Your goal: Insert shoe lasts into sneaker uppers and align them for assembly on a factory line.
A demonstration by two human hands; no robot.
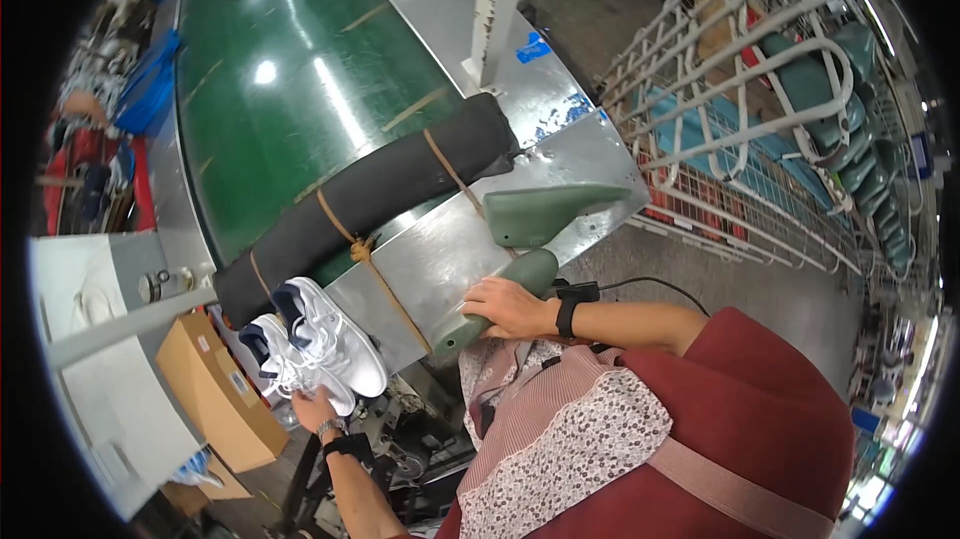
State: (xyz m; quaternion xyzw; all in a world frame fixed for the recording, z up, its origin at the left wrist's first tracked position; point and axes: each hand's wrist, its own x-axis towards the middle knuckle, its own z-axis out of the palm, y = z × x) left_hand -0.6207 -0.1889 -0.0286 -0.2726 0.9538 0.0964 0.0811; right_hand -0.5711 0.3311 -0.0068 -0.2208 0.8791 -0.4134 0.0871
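Head view: the right hand [508, 309] curls round 1 of 2 green foot forms [535, 271], at the near edge of the metal table [440, 269]; the other form lies just beyond. The left hand [316, 409] is at 1 of 2 white shoes [343, 341] by the table's left end; whether its fingers grip, I cannot tell. A black roll [385, 184] with 3 brown cords blocks the way to the green belt [290, 49]. Table surface between shoes and forms gives room, crossed by 1 cord. 1 cardboard box [215, 389] sits left of the shoes.
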